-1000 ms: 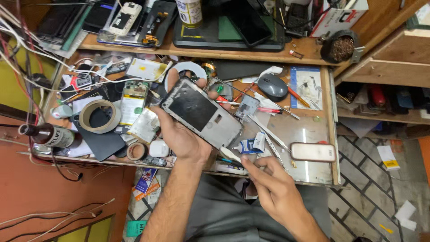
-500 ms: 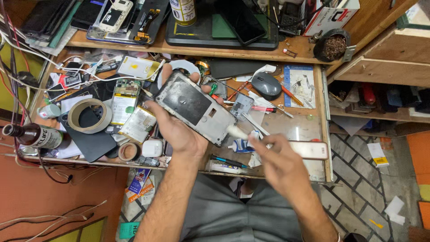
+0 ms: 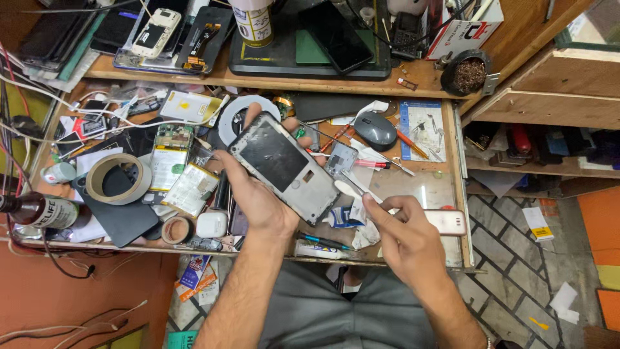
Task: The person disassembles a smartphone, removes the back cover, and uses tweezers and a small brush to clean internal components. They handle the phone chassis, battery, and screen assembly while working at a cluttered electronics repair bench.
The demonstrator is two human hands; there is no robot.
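My left hand (image 3: pixel 255 194) holds an opened phone body (image 3: pixel 284 167), a grey frame with a dark inner panel, tilted above the cluttered workbench. My right hand (image 3: pixel 403 236) is to its lower right and pinches a thin white tool (image 3: pixel 357 190) whose tip rests at the frame's lower right edge. A small square metal part (image 3: pixel 341 159) lies just beyond the phone on the bench.
On the bench lie a grey mouse (image 3: pixel 375 130), tape rolls (image 3: pixel 116 178), circuit boards (image 3: pixel 169 158), a white phone (image 3: pixel 447 222) near the right edge, and a brown bottle (image 3: pixel 39 211) at left. A shelf (image 3: pixel 284 81) behind carries phones and a can (image 3: pixel 253 22).
My right hand has drawn slightly down and right while the tool stays at the phone's edge. The left hand keeps the phone in much the same place.
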